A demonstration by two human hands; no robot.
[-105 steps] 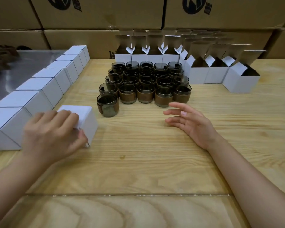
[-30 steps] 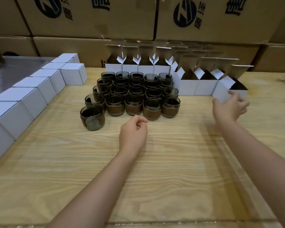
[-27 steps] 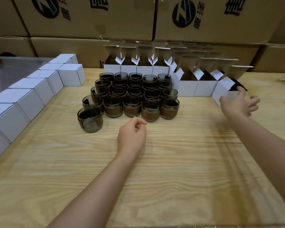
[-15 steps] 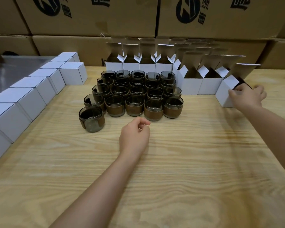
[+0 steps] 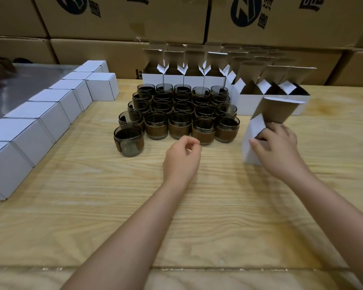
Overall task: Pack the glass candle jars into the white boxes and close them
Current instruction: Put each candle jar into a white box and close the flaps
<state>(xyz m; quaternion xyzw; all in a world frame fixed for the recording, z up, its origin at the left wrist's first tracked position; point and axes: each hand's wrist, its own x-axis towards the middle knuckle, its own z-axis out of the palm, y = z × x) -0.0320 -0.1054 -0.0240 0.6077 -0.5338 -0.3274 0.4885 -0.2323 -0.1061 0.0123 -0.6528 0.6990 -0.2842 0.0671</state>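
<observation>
The wooden table (image 5: pixel 92 206) is carrying a block of glass candle jars (image 5: pixel 179 122), with one jar (image 5: pixel 128 141) standing just apart. Closed white boxes (image 5: pixel 40 122) are lining its left side, open white boxes (image 5: pixel 194 80) are standing behind, and one tilted box (image 5: pixel 253 130) is seemingly touching down at right.

Twenty-one glass jars (image 5: pixel 203 130), as near as can be counted. Eight closed boxes (image 5: pixel 29 109). At least nine open boxes (image 5: pixel 173 80); overlapping flaps hide any more. Two hands: left hand (image 5: pixel 181 160), right hand (image 5: pixel 279 151). At least six brown cartons (image 5: pixel 124 24). One wooden table (image 5: pixel 197 227).
</observation>
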